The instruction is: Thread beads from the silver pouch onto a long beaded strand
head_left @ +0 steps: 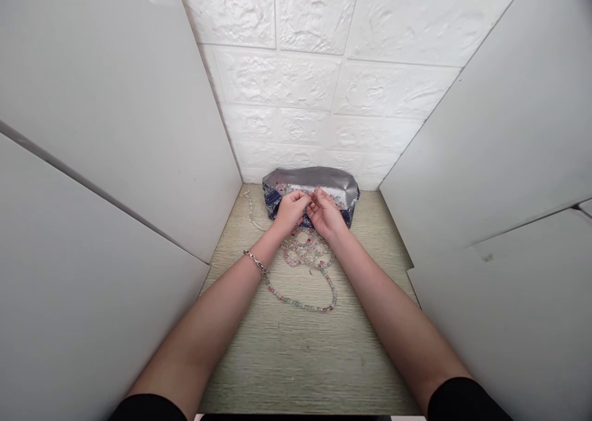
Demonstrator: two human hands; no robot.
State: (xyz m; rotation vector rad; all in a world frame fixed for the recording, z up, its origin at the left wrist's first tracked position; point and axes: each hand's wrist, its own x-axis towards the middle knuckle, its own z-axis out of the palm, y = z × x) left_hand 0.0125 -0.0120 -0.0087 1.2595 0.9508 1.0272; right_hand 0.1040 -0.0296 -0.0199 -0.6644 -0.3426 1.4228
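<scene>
My left hand [292, 211] and my right hand [326, 213] meet at the front edge of an open bag [319, 175], silver inside and dark blue outside. The fingers of both hands are pinched together, and what they hold is too small to make out. Small pale and coloured beads [283, 188] lie in the bag. Below the hands, a long string of pink, green, white and red beads [303, 304] lies coiled, with one large loop toward me. A chain bracelet [255, 262] is round my left wrist.
The greenish wood-grain surface [296, 359] lies between a grey-white panel [115, 131] on the left and another panel [485, 162] on the right. Behind the bag rises a white brick-patterned wall [305, 76]. A pale bead strand [251, 210] curves left of the bag.
</scene>
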